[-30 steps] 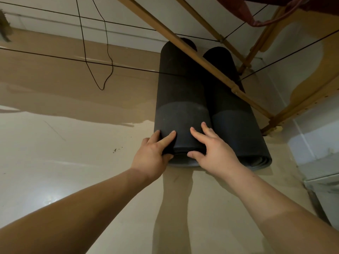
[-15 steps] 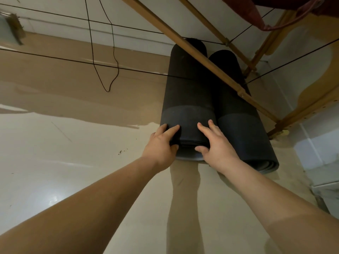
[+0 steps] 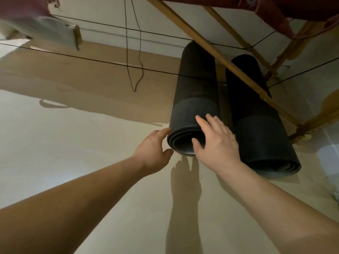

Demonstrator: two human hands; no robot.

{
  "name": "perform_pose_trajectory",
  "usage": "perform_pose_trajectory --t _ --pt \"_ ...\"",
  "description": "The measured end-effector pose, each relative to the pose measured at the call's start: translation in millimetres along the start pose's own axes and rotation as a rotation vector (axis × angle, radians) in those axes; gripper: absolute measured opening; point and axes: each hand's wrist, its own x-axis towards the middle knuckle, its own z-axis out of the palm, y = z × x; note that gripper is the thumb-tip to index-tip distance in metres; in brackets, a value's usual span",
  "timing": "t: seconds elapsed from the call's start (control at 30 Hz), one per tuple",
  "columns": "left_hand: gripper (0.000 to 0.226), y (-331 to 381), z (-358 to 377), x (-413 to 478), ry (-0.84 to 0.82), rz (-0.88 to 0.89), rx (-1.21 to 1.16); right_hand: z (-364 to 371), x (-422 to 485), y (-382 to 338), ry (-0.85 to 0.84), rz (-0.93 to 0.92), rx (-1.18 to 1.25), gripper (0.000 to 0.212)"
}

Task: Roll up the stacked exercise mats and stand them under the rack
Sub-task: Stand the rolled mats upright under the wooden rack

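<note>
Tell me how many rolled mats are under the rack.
2. The left mat stands under the rack, the right hand resting on its top end and the left hand at its side. The right mat stands close beside it. Others may be out of view.

You have two black rolled mats under the wooden rack [image 3: 216, 54], coiled ends toward you: the left mat [image 3: 196, 85] just beside the right mat [image 3: 256, 129], a narrow gap between.
</note>
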Motion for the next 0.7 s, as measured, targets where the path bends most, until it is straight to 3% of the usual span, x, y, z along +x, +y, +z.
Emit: perform_pose_trajectory --t 0.13,0.37,0.5,0.63,0.7 --pt "0.077 -23 -25 -22 -0.06 -0.095 0.105 9 24 -18 -0.072 -0.061 -0.178 0.083" --pt "0.074 -10 -10 -6 -0.052 -0.058 0.098 12 25 12 -0.025 0.127 -0.249 0.079" --pt "0.081 11 16 13 -0.002 -0.025 0.048 11 8 37 0.016 0.124 -0.069 0.066" --pt "0.101 19 47 15 -0.067 0.017 0.068 21 -18 45 0.044 0.09 0.106 0.064" --pt "0.099 19 60 15 -0.054 0.062 0.113 24 -24 54 0.047 0.134 0.238 0.063"
